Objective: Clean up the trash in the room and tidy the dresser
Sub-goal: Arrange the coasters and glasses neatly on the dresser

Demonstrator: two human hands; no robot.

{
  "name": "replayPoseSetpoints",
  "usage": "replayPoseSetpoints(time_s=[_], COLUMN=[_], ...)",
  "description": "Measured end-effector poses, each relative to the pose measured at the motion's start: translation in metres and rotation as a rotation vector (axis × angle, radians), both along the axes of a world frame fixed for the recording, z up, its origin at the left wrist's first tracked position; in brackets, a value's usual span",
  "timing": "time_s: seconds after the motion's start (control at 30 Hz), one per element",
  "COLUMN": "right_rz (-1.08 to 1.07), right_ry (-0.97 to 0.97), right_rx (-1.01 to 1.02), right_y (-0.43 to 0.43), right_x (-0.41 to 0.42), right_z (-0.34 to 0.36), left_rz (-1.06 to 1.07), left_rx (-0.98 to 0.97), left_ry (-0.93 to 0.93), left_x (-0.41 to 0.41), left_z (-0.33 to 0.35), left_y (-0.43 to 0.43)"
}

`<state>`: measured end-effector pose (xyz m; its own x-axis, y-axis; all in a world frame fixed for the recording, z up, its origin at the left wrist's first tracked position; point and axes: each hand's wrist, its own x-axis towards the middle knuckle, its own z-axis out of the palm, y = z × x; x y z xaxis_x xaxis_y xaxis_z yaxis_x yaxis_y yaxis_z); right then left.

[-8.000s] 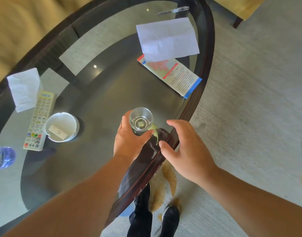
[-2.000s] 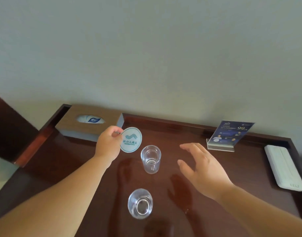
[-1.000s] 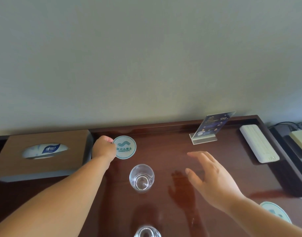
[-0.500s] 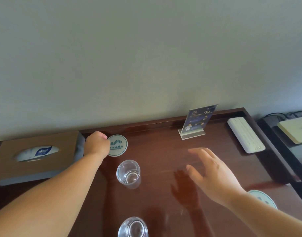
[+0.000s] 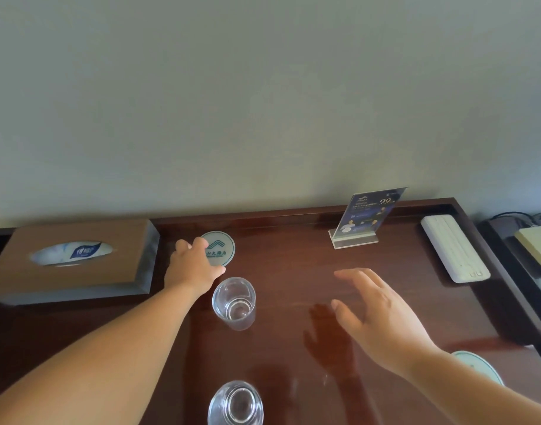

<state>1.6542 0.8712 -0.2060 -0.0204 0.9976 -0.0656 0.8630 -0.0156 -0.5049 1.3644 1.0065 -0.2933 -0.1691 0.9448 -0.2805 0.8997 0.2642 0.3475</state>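
Grips coaster (image 5: 221, 248) in left hand (image 5: 192, 265) by table's (image 5: 293, 240) back edge, glass (image 5: 234, 303) just in front; right hand (image 5: 376, 317) open, empty.

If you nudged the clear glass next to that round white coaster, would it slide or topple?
The clear drinking glass is taller than wide, so a push near its rim would probably tip it. The glossy dark wooden top shows reflections, so a low push likely slides it. It looks empty, thus probably light, and breakable.
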Motion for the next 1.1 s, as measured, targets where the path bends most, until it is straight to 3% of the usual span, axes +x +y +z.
replayPoseSetpoints(time_s=[0.4, 0.6, 0.83, 1.1], right_rz=[-0.02, 0.0, -0.016, -0.088], right_ry=[0.001, 0.043, 0.054, 0.041], right_rx=[-0.019, -0.022, 0.031, 0.092], right_y=[0.007, 0.004, -0.009, -0.047], right_x=[0.001, 0.007, 0.039, 0.104], right_z=[-0.003, 0.008, 0.031, 0.042], left_rz=[0.048, 0.009, -0.252, -0.603], left_rx=[-0.001, 0.086, 0.311, 0.397], left_ry=[-0.002, 0.011, -0.05, -0.036], left_x=[0.004, 0.006, 0.088, 0.208], left_z=[0.002, 0.048, 0.137, 0.15], left_y=[0.009, 0.022, 0.019, -0.042])
